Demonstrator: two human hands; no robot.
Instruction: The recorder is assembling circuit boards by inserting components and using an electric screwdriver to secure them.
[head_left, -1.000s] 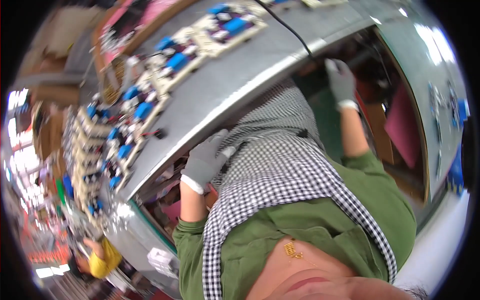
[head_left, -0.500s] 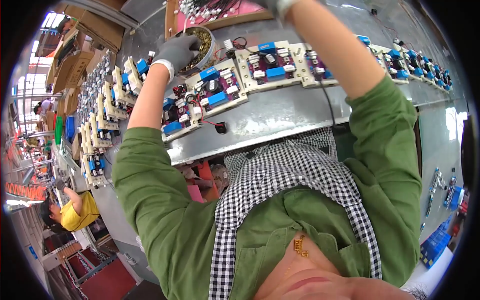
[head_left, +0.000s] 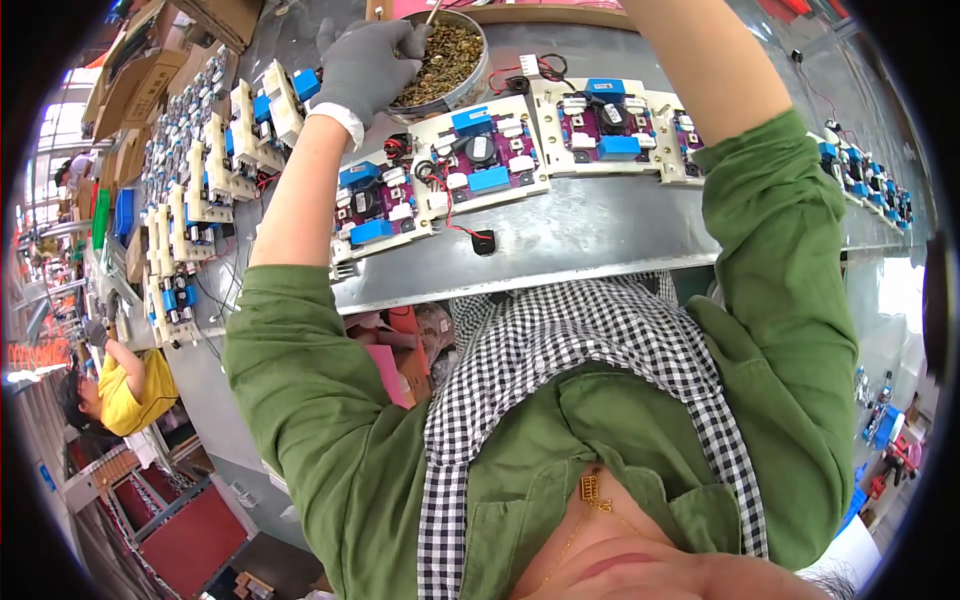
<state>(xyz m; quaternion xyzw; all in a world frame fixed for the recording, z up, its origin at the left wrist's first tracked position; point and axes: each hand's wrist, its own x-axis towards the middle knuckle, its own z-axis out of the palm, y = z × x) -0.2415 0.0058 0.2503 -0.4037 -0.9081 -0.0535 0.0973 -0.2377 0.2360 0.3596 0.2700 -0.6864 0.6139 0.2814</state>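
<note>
My left hand (head_left: 368,65), in a grey glove with a white cuff, lies over the left rim of a round metal tin (head_left: 484,72). Its fingers look apart, and one or two reach over the small brass-coloured parts (head_left: 445,62) inside. A thin pale stick (head_left: 433,12) leans in the tin near those fingertips. My right hand is beyond the top edge; only its bare forearm (head_left: 715,60) and green sleeve show. Below the tin, purple circuit boards (head_left: 480,160) with blue and white components sit in cream plastic frames (head_left: 540,188).
More framed boards stand in rows at the left (head_left: 215,165) and run on to the right (head_left: 868,185). A black round part on red and black wires (head_left: 483,242) lies near the metal table's front edge (head_left: 520,284). A person in yellow (head_left: 135,395) works at the far left.
My view has shifted, so the tin and boards appear farther right. My right hand has gone out past the top edge. My left hand stays at the tin.
</note>
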